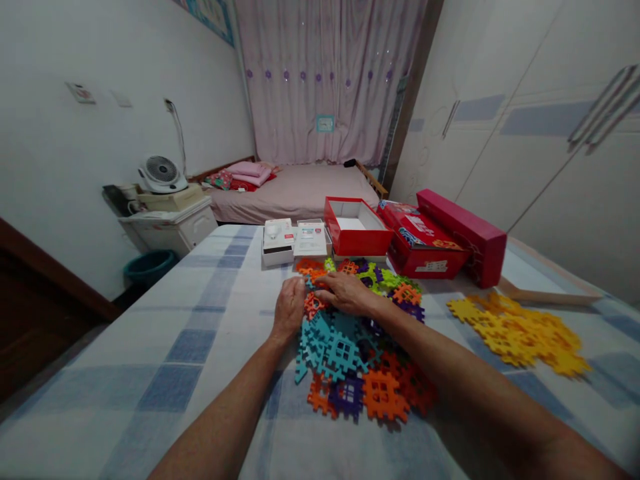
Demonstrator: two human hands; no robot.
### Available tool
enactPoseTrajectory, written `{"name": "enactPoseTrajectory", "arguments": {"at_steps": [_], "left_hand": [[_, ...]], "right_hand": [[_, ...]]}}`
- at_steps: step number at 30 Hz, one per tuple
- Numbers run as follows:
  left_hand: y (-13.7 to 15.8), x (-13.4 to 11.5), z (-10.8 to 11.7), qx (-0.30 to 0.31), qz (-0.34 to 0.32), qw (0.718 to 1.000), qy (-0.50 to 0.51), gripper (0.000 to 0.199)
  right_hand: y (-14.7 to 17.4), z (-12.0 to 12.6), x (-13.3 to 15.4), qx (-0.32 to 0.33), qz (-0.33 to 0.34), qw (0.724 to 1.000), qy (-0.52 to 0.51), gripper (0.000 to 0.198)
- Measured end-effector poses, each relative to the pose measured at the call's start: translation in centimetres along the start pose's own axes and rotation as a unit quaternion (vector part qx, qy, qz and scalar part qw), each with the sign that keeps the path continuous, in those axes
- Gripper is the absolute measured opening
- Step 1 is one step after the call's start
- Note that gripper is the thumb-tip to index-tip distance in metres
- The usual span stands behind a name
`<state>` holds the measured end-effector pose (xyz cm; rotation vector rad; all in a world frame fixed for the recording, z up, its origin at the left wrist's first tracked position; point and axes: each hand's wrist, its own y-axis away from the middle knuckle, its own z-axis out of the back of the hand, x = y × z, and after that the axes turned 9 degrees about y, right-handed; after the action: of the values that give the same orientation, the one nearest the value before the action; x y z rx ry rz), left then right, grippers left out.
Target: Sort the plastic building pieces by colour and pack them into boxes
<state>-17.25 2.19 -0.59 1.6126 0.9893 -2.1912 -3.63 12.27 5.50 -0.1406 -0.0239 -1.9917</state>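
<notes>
Interlocking plastic building pieces lie in a loose heap in front of me, with turquoise pieces (pixel 343 350), orange pieces (pixel 385 395), purple pieces (pixel 347 393) and lime-green ones (pixel 373 275). At the heap's left edge is my left hand (pixel 290 305), its fingers curled inward; what they hold, if anything, is hidden. My right hand (pixel 347 293) reaches across the heap's far part, palm down, with fingers stretched apart over orange pieces. An orange-red piece (pixel 314 305) lies between the two hands.
Yellow pieces (pixel 525 330) form a separate pile on the right of the checked cloth (pixel 215 353). Along the far edge stand white boxes (pixel 279 241), an open red box (pixel 357 230), a patterned red box (pixel 425 250) and a long pink-red box (pixel 465 233).
</notes>
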Motion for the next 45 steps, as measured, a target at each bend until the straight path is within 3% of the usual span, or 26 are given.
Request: {"name": "enactPoseTrajectory", "arguments": {"at_steps": [3, 9, 16, 20, 25, 30, 34, 37, 40, 45], "left_hand": [[-0.3, 0.1, 0.0, -0.025, -0.009, 0.999, -0.033, 0.038], [-0.3, 0.8, 0.0, -0.045, 0.006, 0.999, -0.013, 0.040], [-0.3, 0.5, -0.3, -0.046, -0.007, 0.998, -0.044, 0.041], [-0.3, 0.5, -0.4, -0.034, -0.005, 0.998, -0.055, 0.040], [-0.4, 0.4, -0.2, -0.032, -0.001, 0.998, -0.060, 0.040], [-0.4, 0.3, -0.3, -0.023, -0.006, 0.997, -0.068, 0.039], [-0.4, 0.2, -0.4, -0.015, 0.002, 0.997, -0.077, 0.040], [-0.5, 0.2, -0.3, -0.013, 0.006, 0.997, -0.082, 0.040], [-0.5, 0.2, -0.2, -0.010, -0.003, 0.996, -0.085, 0.041], [-0.4, 0.3, -0.1, 0.000, -0.005, 0.996, -0.087, 0.044]], "right_hand": [[-0.6, 0.6, 0.0, -0.023, 0.005, 1.000, -0.018, 0.046], [-3.5, 0.4, -1.1, 0.027, -0.105, 0.991, 0.077, 0.041], [-2.4, 0.1, -0.3, 0.031, -0.064, 0.995, 0.071, 0.040], [-4.2, 0.4, -1.3, 0.012, -0.108, 0.991, 0.079, 0.037], [-6.0, -0.2, -1.8, 0.071, -0.110, 0.989, 0.066, 0.036], [-4.8, 0.1, -1.8, 0.103, -0.079, 0.990, 0.057, 0.036], [-4.0, 0.3, -2.3, 0.109, -0.098, 0.988, 0.044, 0.043], [-3.7, 0.2, -2.3, 0.094, -0.113, 0.989, 0.020, 0.044], [-3.0, 0.3, -2.2, 0.051, -0.111, 0.992, -0.012, 0.027], [0.1, 1.4, -4.2, -0.100, -0.133, 0.980, -0.112, 0.019]]}}
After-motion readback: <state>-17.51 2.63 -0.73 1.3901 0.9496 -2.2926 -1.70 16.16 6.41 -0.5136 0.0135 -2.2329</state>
